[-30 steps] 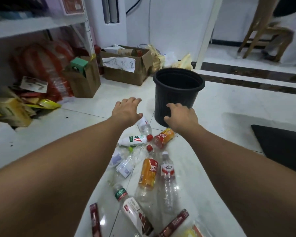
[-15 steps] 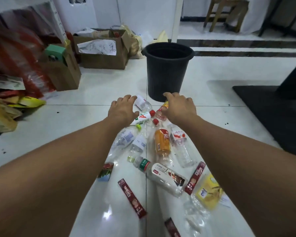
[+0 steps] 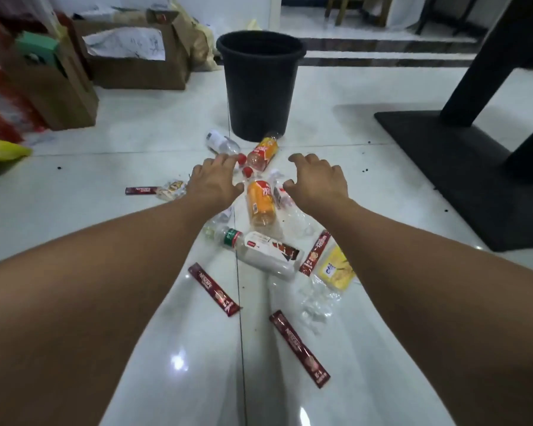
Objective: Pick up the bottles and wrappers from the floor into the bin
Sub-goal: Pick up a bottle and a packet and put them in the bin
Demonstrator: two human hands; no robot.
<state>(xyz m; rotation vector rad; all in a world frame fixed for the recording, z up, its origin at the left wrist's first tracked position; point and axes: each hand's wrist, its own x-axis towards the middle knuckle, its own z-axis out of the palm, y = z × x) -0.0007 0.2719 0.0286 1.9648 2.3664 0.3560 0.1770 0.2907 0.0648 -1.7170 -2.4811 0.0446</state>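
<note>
On the floor tiles [image 3: 130,167] before the black bin [image 3: 260,87], my left hand [image 3: 213,184] and right hand [image 3: 316,179] hover empty, loose-fingered, flanking the orange drink bottle [image 3: 260,204], which I should probably grasp next.

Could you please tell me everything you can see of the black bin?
The bin is a round black bucket, plastic by its look, with a rolled rim and walls tapering downward. It stands upright on the white floor, inside dark. The end of an orange bottle lies at its base; contact is unclear.

Open floor [image 3: 336,127] right of bin [image 3: 260,87]
</note>
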